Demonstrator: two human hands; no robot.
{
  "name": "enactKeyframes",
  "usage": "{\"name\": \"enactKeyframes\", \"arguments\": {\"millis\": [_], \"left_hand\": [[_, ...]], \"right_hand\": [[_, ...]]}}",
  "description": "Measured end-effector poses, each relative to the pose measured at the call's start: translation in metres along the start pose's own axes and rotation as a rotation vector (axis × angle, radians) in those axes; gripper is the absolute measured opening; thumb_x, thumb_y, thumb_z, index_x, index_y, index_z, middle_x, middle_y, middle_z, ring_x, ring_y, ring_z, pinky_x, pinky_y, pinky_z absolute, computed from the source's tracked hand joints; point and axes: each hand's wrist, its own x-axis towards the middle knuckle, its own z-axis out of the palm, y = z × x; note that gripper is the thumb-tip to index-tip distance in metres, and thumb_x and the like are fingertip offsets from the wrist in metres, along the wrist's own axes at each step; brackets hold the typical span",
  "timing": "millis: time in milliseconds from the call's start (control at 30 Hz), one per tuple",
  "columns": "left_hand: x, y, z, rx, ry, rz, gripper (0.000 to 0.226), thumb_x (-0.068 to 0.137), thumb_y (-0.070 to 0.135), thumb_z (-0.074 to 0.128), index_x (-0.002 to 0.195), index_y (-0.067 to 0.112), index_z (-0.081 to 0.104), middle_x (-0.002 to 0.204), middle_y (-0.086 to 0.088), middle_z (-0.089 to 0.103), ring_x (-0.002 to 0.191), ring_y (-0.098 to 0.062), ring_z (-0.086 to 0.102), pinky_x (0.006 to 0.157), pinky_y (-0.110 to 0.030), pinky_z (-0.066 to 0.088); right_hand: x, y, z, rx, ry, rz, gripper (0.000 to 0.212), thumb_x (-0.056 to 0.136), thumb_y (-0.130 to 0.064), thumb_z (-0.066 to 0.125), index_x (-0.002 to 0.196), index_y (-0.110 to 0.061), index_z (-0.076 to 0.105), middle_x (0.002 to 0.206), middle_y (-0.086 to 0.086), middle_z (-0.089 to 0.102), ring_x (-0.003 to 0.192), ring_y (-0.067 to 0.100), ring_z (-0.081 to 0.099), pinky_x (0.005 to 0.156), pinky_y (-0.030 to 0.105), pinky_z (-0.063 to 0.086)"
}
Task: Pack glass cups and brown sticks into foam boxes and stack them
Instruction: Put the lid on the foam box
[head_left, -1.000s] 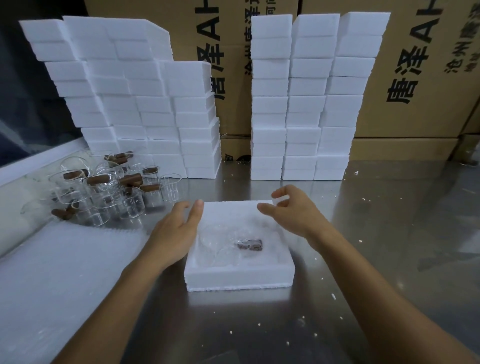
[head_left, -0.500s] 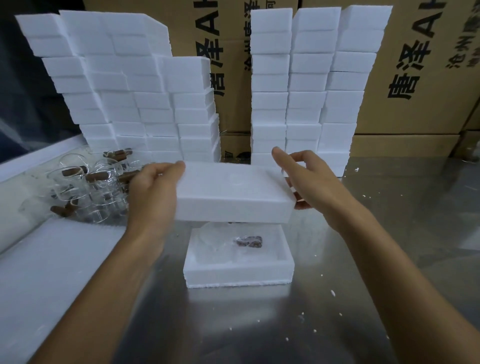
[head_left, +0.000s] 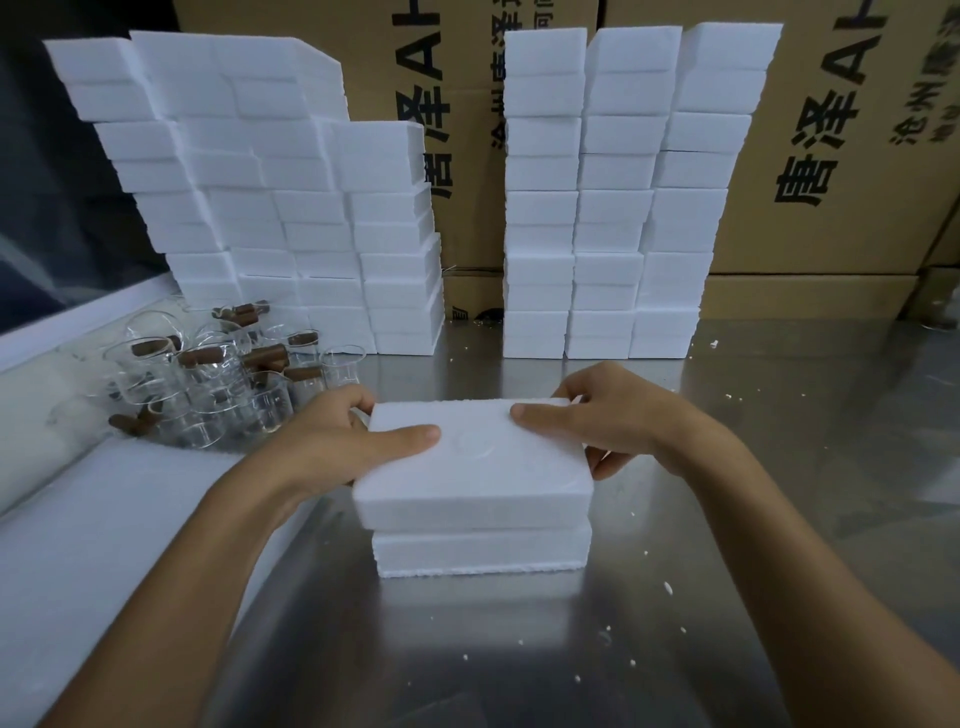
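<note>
Gripping foam lid (head_left: 478, 457) over foam box (head_left: 480, 553), both hands.

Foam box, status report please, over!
Left hand and right hand both grip foam lid. Lid sits on bottom box, slightly skewed. Nothing in the way.

Even, cool overhead light falls on the brushed steel surface (head_left: 753, 467), which shows soft sheen and dim reflections; the white foam block stacks (head_left: 613, 197) are near overexposed, wide-angle bowing bends the edges, and the left corner is dark.
</note>
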Motion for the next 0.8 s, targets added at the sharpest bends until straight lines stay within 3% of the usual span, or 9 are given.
{"name": "enactKeyframes", "arguments": {"millis": [133,267,333,400,467,667,800], "left_hand": [[0.002,-0.002,0.008,0.019,0.036,-0.001,0.072,0.044,0.063,0.08,0.099,0.019,0.063,0.094,-0.007,0.071,0.084,-0.022,0.071,0.084,-0.043,0.056],[0.006,-0.005,0.013,-0.006,0.07,0.005,0.073,0.04,0.068,0.076,0.094,0.021,0.064,0.08,0.003,0.068,0.068,-0.01,0.067,0.056,-0.024,0.048],[0.008,-0.007,0.019,-0.014,0.092,0.013,0.063,0.049,0.067,0.079,0.089,0.021,0.064,0.064,0.013,0.065,0.054,0.001,0.061,0.048,-0.016,0.041],[0.012,-0.013,0.027,-0.043,0.147,0.03,0.05,0.064,0.058,0.082,0.084,0.016,0.064,0.047,0.021,0.055,0.043,0.004,0.052,0.046,-0.016,0.036],[0.015,-0.018,0.033,-0.073,0.196,0.032,0.047,0.069,0.052,0.083,0.082,0.01,0.066,0.043,0.019,0.05,0.044,0.0,0.048,0.052,-0.023,0.035],[0.014,-0.021,0.024,-0.039,0.12,0.03,0.037,0.071,0.051,0.082,0.087,0.02,0.071,0.069,0.008,0.059,0.061,-0.008,0.058,0.056,-0.021,0.041],[0.011,-0.021,0.018,0.002,0.059,0.132,0.036,0.072,0.051,0.08,0.098,0.028,0.07,0.098,0.008,0.069,0.087,-0.012,0.068,0.073,-0.026,0.052]], "right_hand": [[0.008,0.008,0.007,-0.037,0.009,0.014,0.05,0.081,-0.064,0.067,0.095,-0.016,0.067,0.089,0.002,0.073,0.076,0.02,0.074,0.065,0.033,0.064],[0.012,0.014,0.008,-0.026,0.01,0.026,0.047,0.082,-0.065,0.065,0.093,-0.02,0.064,0.091,0.0,0.072,0.08,0.02,0.073,0.064,0.031,0.063],[0.014,0.017,0.009,-0.035,0.024,0.031,0.044,0.082,-0.066,0.064,0.089,-0.022,0.063,0.089,-0.001,0.071,0.078,0.019,0.072,0.058,0.028,0.061],[0.016,0.02,0.011,-0.051,0.039,0.046,0.042,0.083,-0.066,0.063,0.087,-0.024,0.061,0.085,-0.003,0.069,0.075,0.016,0.07,0.05,0.024,0.057],[0.018,0.023,0.012,-0.051,0.033,0.069,0.043,0.083,-0.067,0.062,0.088,-0.024,0.061,0.084,-0.004,0.068,0.073,0.015,0.069,0.048,0.023,0.055],[0.018,0.019,0.017,-0.071,-0.038,0.058,0.045,0.083,-0.068,0.061,0.088,-0.023,0.059,0.082,-0.001,0.069,0.068,0.017,0.071,0.048,0.025,0.056],[0.014,0.012,0.022,-0.125,-0.021,0.036,0.043,0.087,-0.065,0.059,0.095,-0.024,0.056,0.085,-0.002,0.067,0.066,0.02,0.072,0.048,0.026,0.057]]}}
